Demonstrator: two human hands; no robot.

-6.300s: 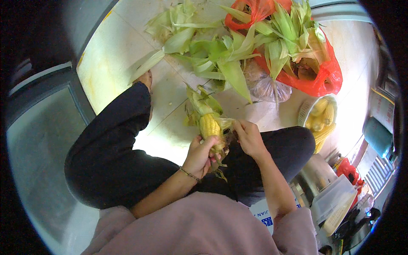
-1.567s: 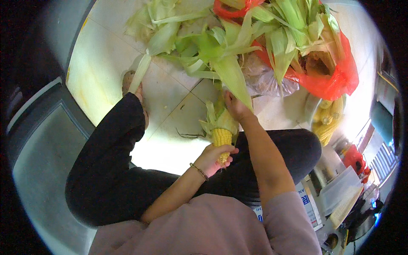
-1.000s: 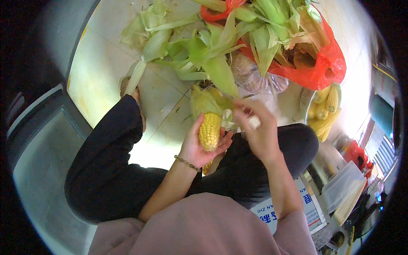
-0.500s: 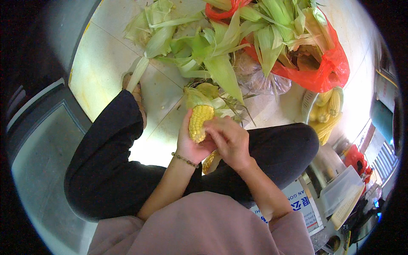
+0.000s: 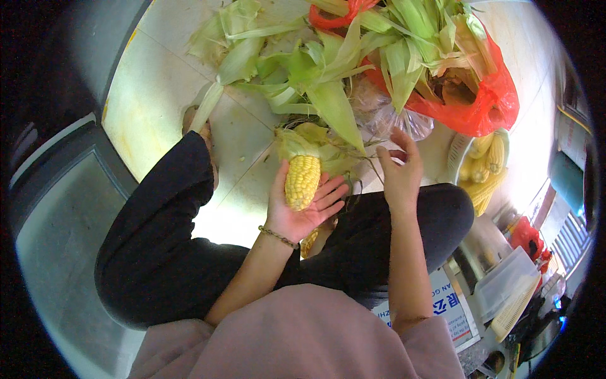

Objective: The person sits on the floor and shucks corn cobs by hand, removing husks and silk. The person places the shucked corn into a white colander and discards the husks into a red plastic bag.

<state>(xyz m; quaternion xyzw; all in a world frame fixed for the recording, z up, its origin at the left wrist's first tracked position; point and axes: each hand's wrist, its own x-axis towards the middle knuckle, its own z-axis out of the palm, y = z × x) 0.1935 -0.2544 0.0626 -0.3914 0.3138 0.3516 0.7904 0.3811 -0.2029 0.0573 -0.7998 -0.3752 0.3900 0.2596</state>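
Note:
On my left hand (image 5: 297, 211) lies a partly husked ear of corn (image 5: 303, 183), held by the thumb with the other fingers stretched out. Its yellow kernels are bare, and pale green husk (image 5: 300, 144) is folded back at its far end. My right hand (image 5: 403, 170) is raised to the right of the ear, apart from it, its thumb and fingers spread. Thin brownish strands of corn silk (image 5: 369, 161) trail beside the right fingertips; whether they touch cannot be made out. Another yellow ear (image 5: 309, 243) shows partly below my left hand.
Loose green husks (image 5: 284, 76) lie across the tiled floor ahead. A red plastic bag (image 5: 502, 95) with husks stands far right, beside a clear plastic bag (image 5: 404, 123). Husked ears fill a pale basket (image 5: 456, 155). Plastic containers (image 5: 508, 284) sit lower right, a dark-framed panel (image 5: 69, 221) left.
My right hand has left the ear and moved right and away from me, its fingers spreading. The left hand's fingers have straightened under the ear, which has shifted slightly right.

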